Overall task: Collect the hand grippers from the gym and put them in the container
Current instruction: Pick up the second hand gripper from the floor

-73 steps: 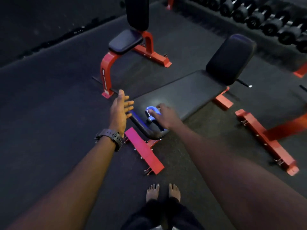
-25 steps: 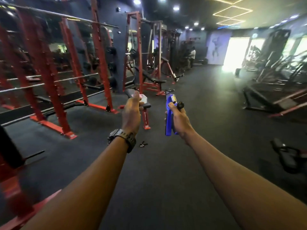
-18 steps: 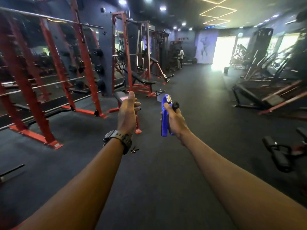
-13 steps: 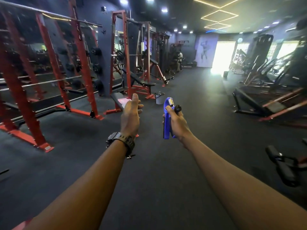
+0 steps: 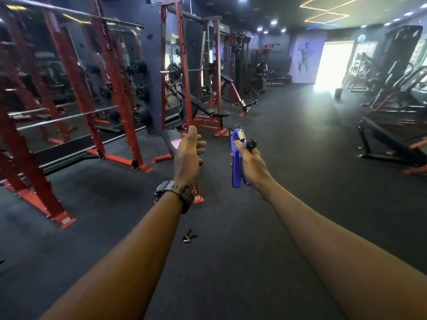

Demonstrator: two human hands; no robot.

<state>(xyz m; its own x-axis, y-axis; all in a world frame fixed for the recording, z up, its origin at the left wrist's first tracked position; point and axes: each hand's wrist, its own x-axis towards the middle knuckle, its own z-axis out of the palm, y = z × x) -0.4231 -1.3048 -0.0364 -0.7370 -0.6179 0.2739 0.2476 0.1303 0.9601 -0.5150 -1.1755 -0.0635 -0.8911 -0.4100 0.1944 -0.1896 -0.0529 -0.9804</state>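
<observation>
My right hand [image 5: 250, 161] is closed around a blue hand gripper [image 5: 236, 167] with a metal spring and a black knob at its top, held upright out in front of me. My left hand [image 5: 188, 153], with a black watch on the wrist, is stretched forward beside it, fingers apart and holding nothing. A small black hand gripper [image 5: 188, 236] lies on the dark floor below and between my forearms. No container shows in this view.
Red squat racks [image 5: 111, 93] line the left side. A flat bench [image 5: 172, 142] with a pink item on it stands just beyond my left hand. An incline bench [image 5: 203, 107] sits farther back, black machines [image 5: 390, 144] at the right. Dark floor runs ahead toward a bright doorway.
I lifted the blue hand gripper off a bench with my right hand and turned to face the gym. Over the last second the racks and flat bench drew closer.
</observation>
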